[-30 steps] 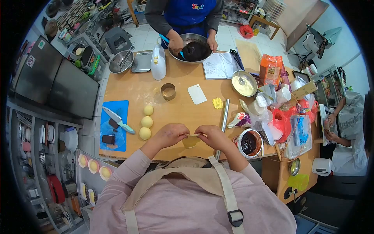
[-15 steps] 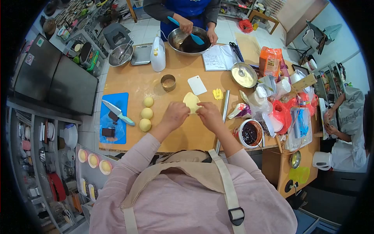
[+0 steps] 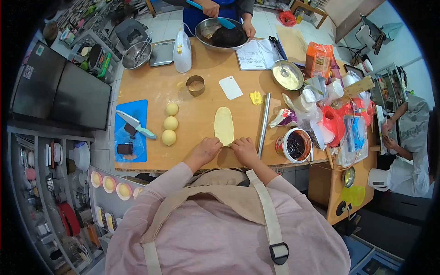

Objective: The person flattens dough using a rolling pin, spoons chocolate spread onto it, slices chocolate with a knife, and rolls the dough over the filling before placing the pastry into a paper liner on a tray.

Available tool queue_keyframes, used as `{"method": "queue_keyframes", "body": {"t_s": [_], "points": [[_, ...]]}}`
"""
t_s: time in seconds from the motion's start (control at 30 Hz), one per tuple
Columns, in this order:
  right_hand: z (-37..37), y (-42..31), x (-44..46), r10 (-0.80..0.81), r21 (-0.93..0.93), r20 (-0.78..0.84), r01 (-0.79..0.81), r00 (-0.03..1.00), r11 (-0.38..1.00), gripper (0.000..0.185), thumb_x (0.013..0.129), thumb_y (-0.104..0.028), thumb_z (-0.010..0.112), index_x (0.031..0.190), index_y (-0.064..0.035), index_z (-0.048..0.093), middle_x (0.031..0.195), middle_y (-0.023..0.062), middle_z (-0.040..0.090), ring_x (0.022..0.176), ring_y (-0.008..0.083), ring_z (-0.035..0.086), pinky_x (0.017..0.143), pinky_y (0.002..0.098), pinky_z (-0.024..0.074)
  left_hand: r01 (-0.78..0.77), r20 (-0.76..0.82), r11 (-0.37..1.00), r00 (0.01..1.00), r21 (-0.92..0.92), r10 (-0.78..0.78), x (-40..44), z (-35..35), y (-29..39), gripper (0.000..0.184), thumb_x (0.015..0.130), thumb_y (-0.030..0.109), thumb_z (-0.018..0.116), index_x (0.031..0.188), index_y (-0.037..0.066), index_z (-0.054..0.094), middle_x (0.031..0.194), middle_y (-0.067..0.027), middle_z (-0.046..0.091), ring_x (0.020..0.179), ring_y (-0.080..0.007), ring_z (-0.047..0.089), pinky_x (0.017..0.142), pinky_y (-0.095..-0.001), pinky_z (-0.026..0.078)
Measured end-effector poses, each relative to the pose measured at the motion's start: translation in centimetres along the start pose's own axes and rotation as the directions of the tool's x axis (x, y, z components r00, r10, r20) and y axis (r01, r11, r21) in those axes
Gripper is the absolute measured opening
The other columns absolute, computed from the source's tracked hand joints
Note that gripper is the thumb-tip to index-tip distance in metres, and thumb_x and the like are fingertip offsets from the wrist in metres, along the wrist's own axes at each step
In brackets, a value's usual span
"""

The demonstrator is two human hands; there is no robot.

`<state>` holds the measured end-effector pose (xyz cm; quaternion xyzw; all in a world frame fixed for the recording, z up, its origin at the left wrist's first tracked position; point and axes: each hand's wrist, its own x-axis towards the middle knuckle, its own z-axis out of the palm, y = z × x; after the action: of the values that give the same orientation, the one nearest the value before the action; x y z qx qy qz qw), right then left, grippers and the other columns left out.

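A flattened oval of pale dough [image 3: 223, 124] lies lengthwise before me on the wooden table. At its near end, my left hand [image 3: 205, 150] is closed on the left corner, and my right hand [image 3: 245, 151] is closed on the right corner. Left of the dough, three round dough balls [image 3: 170, 123] sit in a column. A metal rolling pin [image 3: 264, 124] lies to the right. Beyond the dough are a white scraper [image 3: 230, 87], a metal ring [image 3: 195, 86] and a soft yellow lump [image 3: 256, 97].
A knife [image 3: 135, 124] and dark block [image 3: 124, 149] lie on a blue board [image 3: 141, 153]. At right stands a tub of dark filling [image 3: 296, 145]. Across the table, a person holds a blue spatula [image 3: 225, 23] in a steel bowl [image 3: 215, 44]. Another person is far right.
The dough has gone from a short piece between my hands to a long oval on the table. Both hands have moved nearer to me. The view has shifted slightly.
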<state>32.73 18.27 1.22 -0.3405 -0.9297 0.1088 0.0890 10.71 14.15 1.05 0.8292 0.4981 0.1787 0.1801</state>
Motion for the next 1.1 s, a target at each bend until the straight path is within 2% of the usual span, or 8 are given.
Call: {"method": "queue_keyframes", "body": {"t_s": [0.1,0.2,0.3,0.4,0.6,0.7,0.8,1.1], "points": [[0.6,-0.7,-1.0,0.007,-0.049,0.005,-0.007,1.0,0.999,0.03,0.082,-0.017,0.062,0.11,-0.0108,0.067,0.105,0.0017,0.064,0.098,0.02,0.057,0.087,0.0365,0.04,0.004,0.102,0.999,0.995,0.041,-0.008,-1.4,-1.1,1.4,0.041,0.082,0.026,0.068,0.117,0.006,0.059,0.112,-0.0104,0.059,0.107,-0.0263,0.058,0.088,-0.0396,0.046],[0.6,-1.5,-2.0,-0.002,-0.069,-0.04,-0.001,0.999,0.998,0.039,0.082,-0.017,0.057,0.12,-0.0093,0.063,0.117,0.0021,0.06,0.1,0.0183,0.055,0.085,0.0348,0.0396,0.0,0.183,0.986,0.983,0.168,-0.031,-2.6,-0.6,1.9,0.064,0.082,0.038,0.068,0.134,0.005,0.049,0.131,-0.0108,0.05,0.125,-0.0249,0.047,0.102,-0.0398,0.038],[1.5,-1.9,-3.0,0.001,-0.134,-0.053,-0.008,0.999,0.991,0.046,0.082,-0.023,0.059,0.126,-0.0076,0.059,0.125,0.0031,0.057,0.103,0.0183,0.054,0.088,0.0357,0.0395,-0.027,0.049,0.966,0.999,0.256,0.015,-3.7,-0.3,2.3,0.072,0.082,0.046,0.065,0.138,0.006,0.046,0.136,-0.012,0.047,0.132,-0.0267,0.041,0.106,-0.0421,0.034],[1.9,-2.3,-3.7,0.081,-0.153,-0.005,-0.081,0.997,0.985,0.06,0.079,-0.032,0.068,0.133,-0.0101,0.053,0.134,0.0016,0.052,0.113,0.0197,0.05,0.097,0.0375,0.0376,0.028,0.11,0.971,0.992,0.237,-0.056,-4.2,0.6,2.1,0.074,0.083,0.05,0.062,0.14,0.006,0.044,0.138,-0.0115,0.045,0.133,-0.0279,0.039,0.108,-0.0466,0.032],[2.5,-2.8,-4.4,0.13,-0.171,0.042,-0.121,0.991,0.978,0.061,0.079,-0.035,0.068,0.133,-0.0097,0.054,0.132,0.0011,0.053,0.114,0.0186,0.05,0.097,0.0382,0.037,0.08,0.071,0.957,0.992,0.28,-0.103,-4.9,1.1,2.4,0.077,0.084,0.056,0.058,0.143,0.008,0.041,0.142,-0.0079,0.044,0.134,-0.0261,0.038,0.111,-0.0495,0.025],[2.2,-3.0,-4.4,0.154,-0.137,0.103,-0.14,0.983,0.981,0.059,0.08,-0.035,0.068,0.13,-0.0084,0.055,0.129,0.0014,0.053,0.114,0.0179,0.05,0.096,0.0384,0.0369,0.06,0.004,0.937,0.998,0.345,-0.066,-5.5,2.0,2.1,0.079,0.081,0.055,0.062,0.142,0.009,0.042,0.14,-0.0066,0.047,0.136,-0.0223,0.036,0.115,-0.0473,0.012],[1.7,-3.7,-3.9,0.168,-0.103,-0.009,-0.168,0.986,0.98,0.057,0.08,-0.036,0.067,0.128,-0.0073,0.057,0.126,0.0016,0.055,0.114,0.0184,0.05,0.095,0.0384,0.0371,0.074,0.032,0.939,0.995,0.336,-0.09,-5.8,2.3,2.0,0.079,0.082,0.057,0.061,0.142,0.009,0.042,0.142,-0.0056,0.045,0.137,-0.0226,0.034,0.114,-0.0479,0.012],[2.6,-4.2,-4.1,0.176,-0.115,0.077,-0.166,0.981,0.979,0.058,0.079,-0.036,0.067,0.127,-0.0055,0.057,0.122,0.005,0.056,0.109,0.0206,0.052,0.09,0.0377,0.038,0.079,0.068,0.943,0.992,0.324,-0.106,-6.1,2.3,1.8,0.078,0.083,0.057,0.059,0.143,0.01,0.042,0.145,-0.0055,0.043,0.139,-0.0237,0.031,0.115,-0.0495,0.01]]}}
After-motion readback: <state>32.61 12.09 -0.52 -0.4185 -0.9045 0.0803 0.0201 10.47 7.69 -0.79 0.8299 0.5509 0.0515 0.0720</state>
